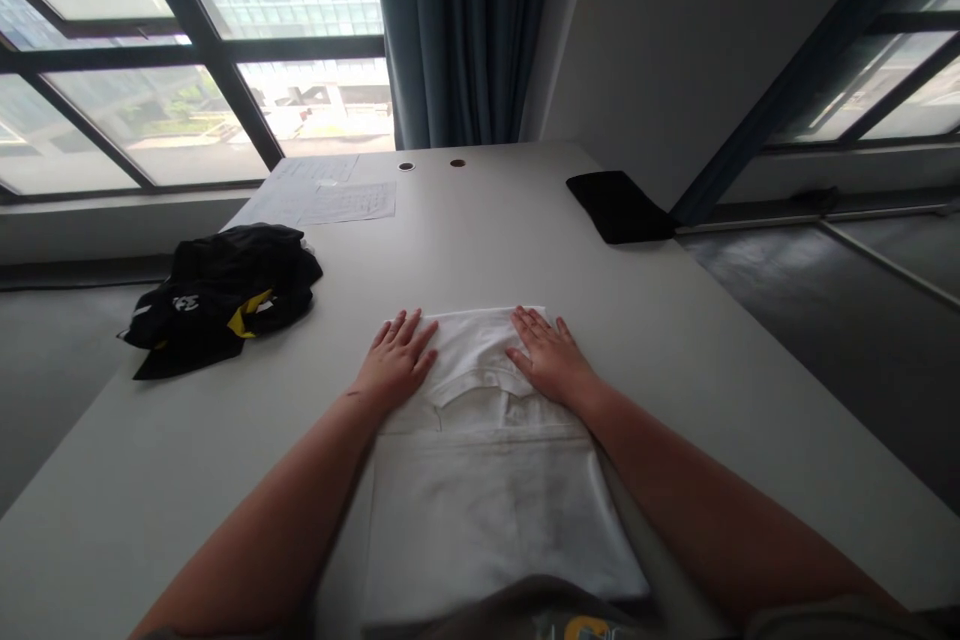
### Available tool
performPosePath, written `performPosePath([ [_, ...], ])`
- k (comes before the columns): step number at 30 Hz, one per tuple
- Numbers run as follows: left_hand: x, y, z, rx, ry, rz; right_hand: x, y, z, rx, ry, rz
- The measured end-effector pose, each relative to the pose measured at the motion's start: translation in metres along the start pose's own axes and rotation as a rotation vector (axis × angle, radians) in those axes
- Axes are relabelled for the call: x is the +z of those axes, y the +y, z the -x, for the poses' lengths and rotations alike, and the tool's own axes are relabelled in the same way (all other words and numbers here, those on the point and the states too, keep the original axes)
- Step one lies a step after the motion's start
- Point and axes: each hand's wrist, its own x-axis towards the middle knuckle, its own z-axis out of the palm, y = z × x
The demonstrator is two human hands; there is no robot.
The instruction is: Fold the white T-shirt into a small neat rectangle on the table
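A white shirt (487, 500) lies partly folded on the table, its collar showing near the far end. My left hand (397, 360) rests flat on the shirt's far left corner, fingers spread. On the far right corner my right hand (551, 355) lies palm down, fingers stretched out. Neither hand grips the cloth. The shirt's near edge is partly hidden by my own clothing at the bottom of the view.
A crumpled black garment with yellow trim (232, 290) lies at the left table edge. Toward the back right is a folded black cloth (621, 207). Paper sheets (349, 203) lie at the back left of the white table (465, 250), near two round holes. Windows and a curtain (469, 40) stand behind.
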Motion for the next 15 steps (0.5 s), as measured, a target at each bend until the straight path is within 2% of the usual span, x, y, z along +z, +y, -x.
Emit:
performPosePath([
  [5,0.002,-0.021,-0.014,-0.077,-0.020,0.056,0.000,0.005,-0.017,0.038,-0.008,-0.002],
  [11,0.006,-0.040,-0.051,0.021,-0.001,0.091,-0.004,0.021,-0.047,-0.006,-0.009,-0.056],
  [15,0.007,-0.049,-0.060,0.077,0.008,0.128,-0.004,0.033,-0.058,0.042,0.040,-0.070],
])
